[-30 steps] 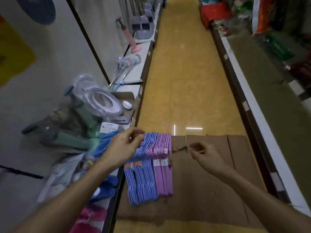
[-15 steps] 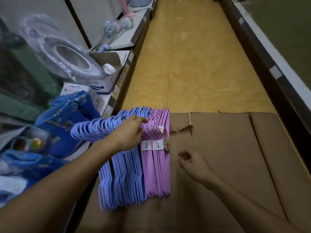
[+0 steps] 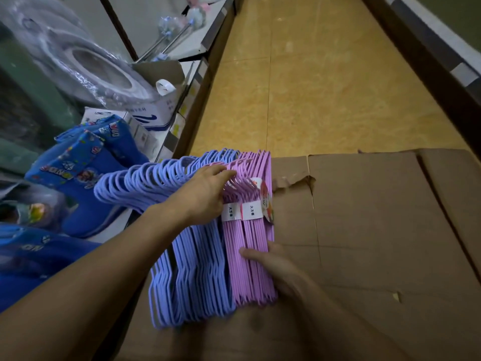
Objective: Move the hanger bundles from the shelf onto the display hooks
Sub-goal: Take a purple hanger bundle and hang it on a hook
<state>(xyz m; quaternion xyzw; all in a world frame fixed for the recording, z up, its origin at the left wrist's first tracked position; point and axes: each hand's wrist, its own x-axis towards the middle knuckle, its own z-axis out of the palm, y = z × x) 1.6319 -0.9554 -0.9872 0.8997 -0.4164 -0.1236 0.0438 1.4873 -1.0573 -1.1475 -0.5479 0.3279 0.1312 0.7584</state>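
Hanger bundles lying side by side at the left edge of the cardboard (image 3: 377, 230): blue hangers (image 3: 197, 269) outermost, pink hangers (image 3: 250, 256) just beside. Left hand (image 3: 205, 196) curled over the hooks where blue meets pink. Right hand (image 3: 276, 267) gripping the pink hangers' lower part, thumb across them. Blue boots (image 3: 86, 178) near on the shelf.

Head-worn view, facing forward and down, close above cardboard (image 3: 364, 230)
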